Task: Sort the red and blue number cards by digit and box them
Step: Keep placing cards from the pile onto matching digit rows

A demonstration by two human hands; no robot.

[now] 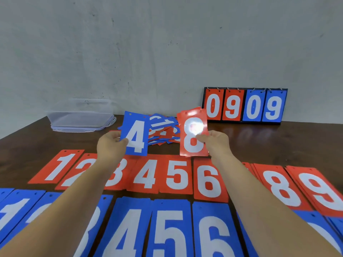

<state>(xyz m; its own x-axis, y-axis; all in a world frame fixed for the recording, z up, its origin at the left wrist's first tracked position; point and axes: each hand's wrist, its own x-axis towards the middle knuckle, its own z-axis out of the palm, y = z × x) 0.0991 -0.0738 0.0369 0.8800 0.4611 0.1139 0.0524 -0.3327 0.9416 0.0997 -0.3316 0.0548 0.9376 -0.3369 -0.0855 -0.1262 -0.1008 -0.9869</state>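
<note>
My left hand point(109, 147) pinches a blue 4 card point(136, 134) by its left edge and holds it upright above the table. My right hand point(216, 143) pinches a red 8 card point(193, 132), also upright, with glare on its digit. Behind them lies a loose pile of mixed red and blue cards point(163, 130). A row of red card stacks point(178, 177) runs from 1 to 9 across the table. A row of blue card stacks point(170, 229) lies nearest me. A clear plastic box point(81, 115) stands at the back left.
A black flip scoreboard point(245, 106) showing 09 in red and 09 in blue leans against the wall at the back right. The dark wooden table point(278, 141) meets a grey wall behind. My forearms cross over the red 2, 3 and 7 stacks.
</note>
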